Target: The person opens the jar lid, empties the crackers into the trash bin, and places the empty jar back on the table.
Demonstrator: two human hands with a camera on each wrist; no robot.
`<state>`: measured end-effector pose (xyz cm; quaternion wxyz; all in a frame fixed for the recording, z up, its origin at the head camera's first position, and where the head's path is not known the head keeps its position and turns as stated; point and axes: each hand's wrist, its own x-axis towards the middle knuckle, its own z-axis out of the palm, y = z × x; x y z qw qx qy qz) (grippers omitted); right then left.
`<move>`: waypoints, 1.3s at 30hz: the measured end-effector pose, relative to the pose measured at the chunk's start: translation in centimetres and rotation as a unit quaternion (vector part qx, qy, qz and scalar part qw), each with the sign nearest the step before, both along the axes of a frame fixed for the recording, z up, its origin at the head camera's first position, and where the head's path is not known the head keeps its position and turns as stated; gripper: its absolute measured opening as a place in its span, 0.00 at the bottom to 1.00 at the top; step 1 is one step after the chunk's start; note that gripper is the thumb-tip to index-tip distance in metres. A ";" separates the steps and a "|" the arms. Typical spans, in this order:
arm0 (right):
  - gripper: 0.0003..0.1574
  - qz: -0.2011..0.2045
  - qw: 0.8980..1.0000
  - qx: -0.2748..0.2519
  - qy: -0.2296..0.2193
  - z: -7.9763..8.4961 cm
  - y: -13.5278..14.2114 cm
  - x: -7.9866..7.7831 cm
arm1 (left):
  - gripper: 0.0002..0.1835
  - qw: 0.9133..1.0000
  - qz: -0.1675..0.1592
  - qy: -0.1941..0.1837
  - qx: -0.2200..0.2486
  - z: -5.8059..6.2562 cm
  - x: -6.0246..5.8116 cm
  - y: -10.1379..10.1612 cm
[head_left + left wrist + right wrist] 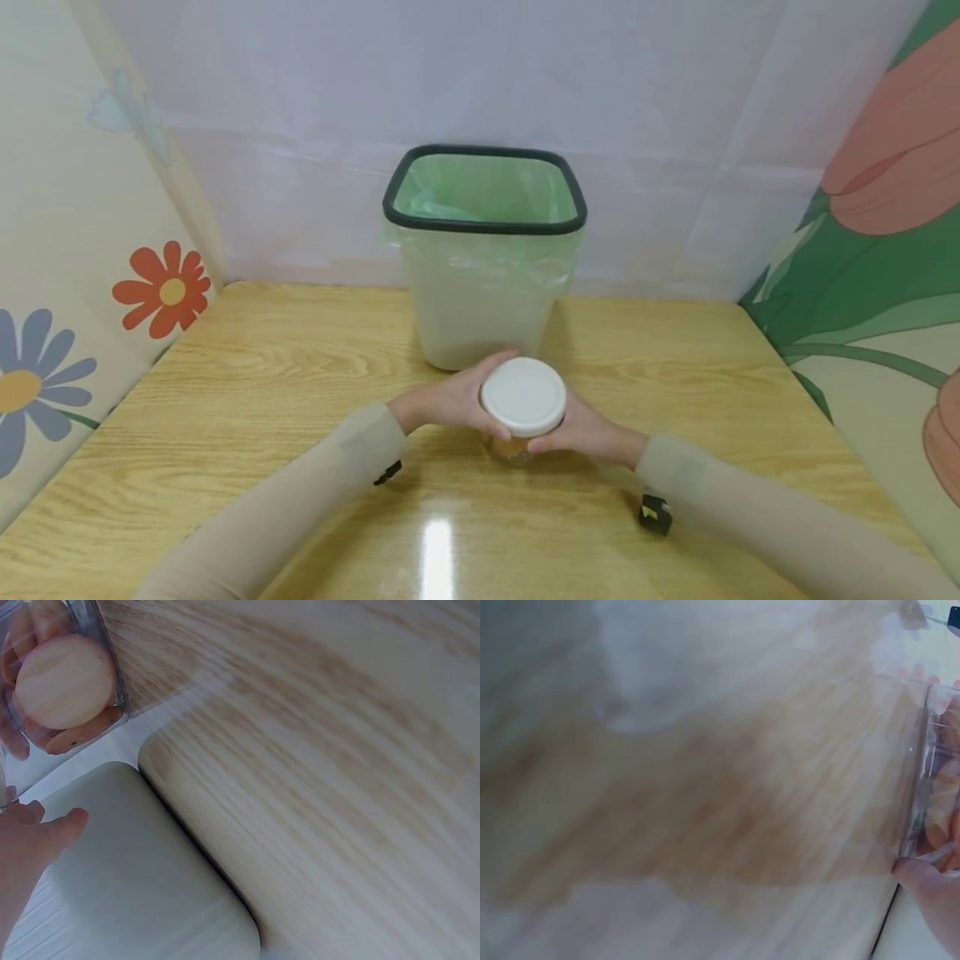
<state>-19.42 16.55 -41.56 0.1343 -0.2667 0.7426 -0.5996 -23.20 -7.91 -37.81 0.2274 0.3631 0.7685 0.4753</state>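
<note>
A clear jar [513, 451] with a white round lid [524, 397] is held between both hands over the wooden table, in front of the bin. From the left, my left hand [459, 402] grips it near the lid, thumb towards me. My right hand [587, 432] grips the opposite side, its thumb also at the front. Flat, round, tan pieces like cookies [66, 682] show through the jar's wall in the left wrist view. At the right edge of the right wrist view, the right hand [934, 896] touches the jar's end. Most far-side fingers are hidden.
A pale bin [480, 292] with a black rim and a green liner [487, 187] stands just behind the jar. The wooden table [315, 350] meets a white backdrop at the back and flower-patterned cloths at both sides.
</note>
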 end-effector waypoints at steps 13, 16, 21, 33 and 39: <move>0.69 0.005 1.000 -0.008 0.002 0.1 -0.1 0.1 | 0.68 1.000 0.007 0.009 0.002 0.0 0.4 0.1; 0.69 -0.001 1.000 -0.007 0.000 0.2 -0.1 0.1 | 0.67 1.000 0.014 0.015 -0.004 0.0 0.5 0.1; 0.70 -0.002 1.000 -0.005 -0.006 0.3 -0.1 0.2 | 0.67 1.000 0.019 0.022 -0.009 0.0 0.6 0.2; 0.69 -0.005 1.000 -0.005 -0.011 0.4 -0.1 0.0 | 0.68 0.999 0.026 0.027 0.008 0.2 0.9 0.2; 0.70 -0.005 1.000 -0.005 -0.008 0.1 -0.1 0.1 | 0.74 0.999 -0.010 0.031 0.006 0.4 0.4 -0.2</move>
